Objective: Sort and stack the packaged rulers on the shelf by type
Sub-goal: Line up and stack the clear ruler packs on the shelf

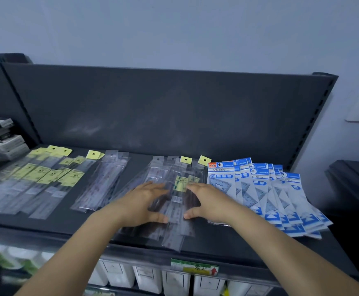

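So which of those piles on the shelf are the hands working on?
The mixed middle pile, between the clear-packaged pile and the blue geometric packs. The left hand and right hand both press on it.

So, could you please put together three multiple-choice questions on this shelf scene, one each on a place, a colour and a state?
1. Where on the shelf do the blue GEOMETRIC packs lie? A. left end B. middle C. right end
2. What colour are the header tags on the ruler packs at the left? A. yellow B. red C. green
3. What are the left hand and right hand doing? A. lifting a blue pack B. resting on the mixed middle pile C. hanging off the shelf

Answers: 1 C, they fan out right of both hands; 2 A, yellow tabs top those packs; 3 B, both lie, fingers extended, on that pile.
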